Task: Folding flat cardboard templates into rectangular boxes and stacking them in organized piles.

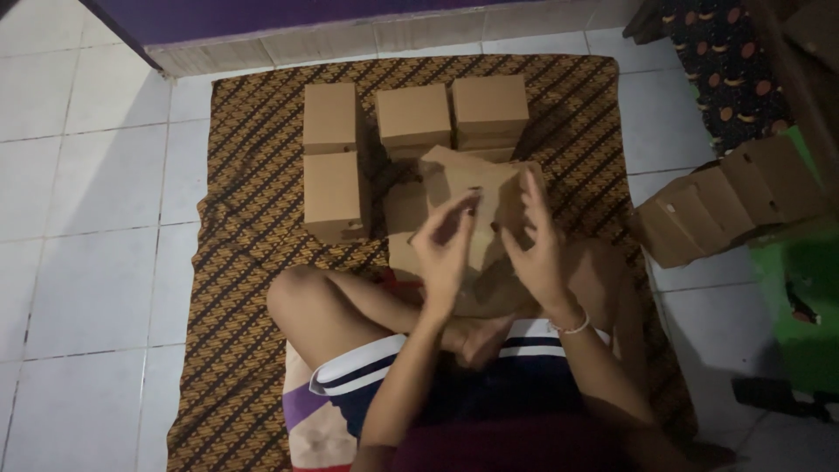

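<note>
Closest to me are the crossed bare legs of the person sitting on the floor, in dark shorts with white stripes, one foot tucked up at the middle of the lap. Above the lap both hands are raised around a half-folded cardboard box, its flaps still loose and standing up. The left hand has its fingers spread and curled against the near left side of the box, thumb and fingertips pressing a flap, so it is partly open and touching the cardboard. The right hand, with a thin bracelet at the wrist, is open with fingers straight up along the right flap; whether it pinches the flap I cannot tell. The box sits at the centre of a brown patterned mat spread over the white floor tiles. At about eleven to twelve o'clock from the hands stand finished closed cardboard boxes, two on the left in a column, stacked ones beside them. At three o'clock, off the mat, a leaning row of flat cardboard blanks rests beside something green.
</note>
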